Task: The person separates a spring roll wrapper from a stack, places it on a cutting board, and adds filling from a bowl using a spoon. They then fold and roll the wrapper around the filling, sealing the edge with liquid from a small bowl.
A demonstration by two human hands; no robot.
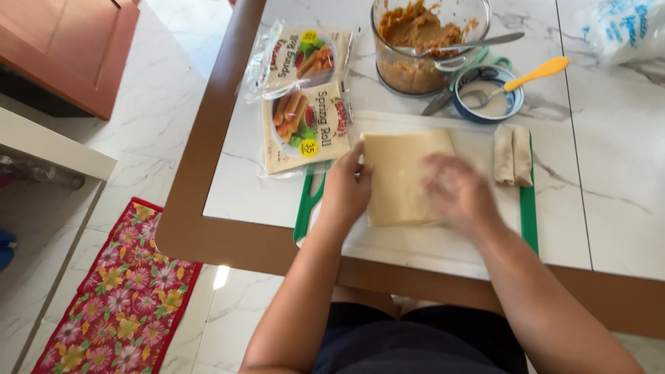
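A pale square wrapper sheet [398, 166] lies flat on a white cutting board with a green rim [528, 208]. My left hand [344, 187] rests at the sheet's left edge, fingertips touching it. My right hand [458, 190] lies flat on the sheet's right half, blurred by motion. Two finished rolls [512, 155] lie side by side on the board to the right of the sheet.
Two wrapper packets [305, 90] lie at the upper left. A glass bowl of brown filling [419, 48] holds a metal spoon. A small blue bowl [488, 97] of white liquid holds a yellow-handled spoon. The brown table edge [208, 138] runs left; a floral mat [125, 291] covers the floor.
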